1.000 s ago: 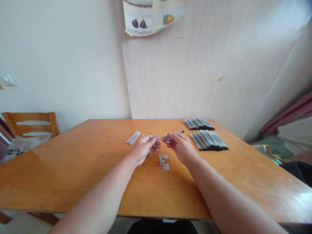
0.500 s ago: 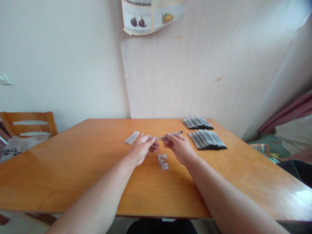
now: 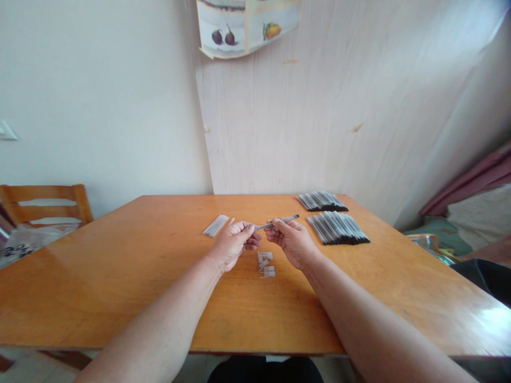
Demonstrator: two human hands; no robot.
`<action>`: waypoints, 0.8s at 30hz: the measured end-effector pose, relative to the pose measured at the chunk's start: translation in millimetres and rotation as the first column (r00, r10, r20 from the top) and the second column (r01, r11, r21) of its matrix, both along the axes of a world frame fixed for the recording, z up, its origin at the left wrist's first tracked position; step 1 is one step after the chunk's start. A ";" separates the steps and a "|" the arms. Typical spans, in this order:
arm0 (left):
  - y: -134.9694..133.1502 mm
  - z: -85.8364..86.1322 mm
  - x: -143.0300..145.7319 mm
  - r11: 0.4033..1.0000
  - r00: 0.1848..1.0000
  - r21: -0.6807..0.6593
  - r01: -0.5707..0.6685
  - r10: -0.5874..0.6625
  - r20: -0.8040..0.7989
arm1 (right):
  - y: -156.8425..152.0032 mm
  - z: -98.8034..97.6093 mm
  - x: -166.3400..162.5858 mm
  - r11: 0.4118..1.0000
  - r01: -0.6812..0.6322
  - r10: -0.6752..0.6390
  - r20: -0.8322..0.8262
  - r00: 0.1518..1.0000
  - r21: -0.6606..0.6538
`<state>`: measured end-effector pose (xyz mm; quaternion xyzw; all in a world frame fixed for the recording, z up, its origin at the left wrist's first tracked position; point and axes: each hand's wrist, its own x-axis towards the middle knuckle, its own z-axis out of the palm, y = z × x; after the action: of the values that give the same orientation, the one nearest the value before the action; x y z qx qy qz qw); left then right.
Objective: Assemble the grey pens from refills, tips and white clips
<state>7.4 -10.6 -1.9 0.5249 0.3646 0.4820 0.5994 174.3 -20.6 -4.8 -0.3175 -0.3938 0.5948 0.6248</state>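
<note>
Pen (image 3: 261, 227) is up over the counter (image 3: 120, 266), between both hands, slightly tilted, dark end pointing up and right. Left hand (image 3: 237, 242) pinches the pen's left end, thumb against fingers (tip hidden, can't tell what the fingertips cover). Right hand (image 3: 293, 236) grips the pen further along, thumb on top, dark end poking out past the fingers.

Nearer the person than the pen: clear bits (image 3: 265, 256), small loose cluster lying on the counter, some with thin spikes (too small to make out). Left of the pen, just beyond the left hand: white sticks (image 3: 215, 225), laid side by side. Right of the pen: front row (image 3: 338, 227), grey tubes with black ends, packed together, black ends toward the person. Behind that, farther from the pen: back row (image 3: 322, 201), same look.

Well left of the pen: chair (image 3: 48, 208), with a plastic bag (image 3: 34, 242) by it. Beyond and above the pen: poster (image 3: 255, 40) on the wall (fruit pictures, top cut off).
</note>
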 end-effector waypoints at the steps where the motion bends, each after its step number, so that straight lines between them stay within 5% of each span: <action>1: -0.2 0.3 0.4 1.000 1.000 -0.001 -0.002 0.002 0.003 | 0.1 -0.3 -0.3 1.000 0.005 -0.005 0.000 1.000 0.000; 24: 7.0 -4.3 0.1 0.999 0.999 0.013 -0.036 0.036 -0.011 | 6.2 -5.1 -2.7 1.000 0.007 -0.006 0.056 0.998 -0.001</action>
<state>7.5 -3.6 -6.2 0.5248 0.3743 0.4921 0.5851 171.6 -14.4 -9.9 -0.3357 -0.4095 0.5840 0.6153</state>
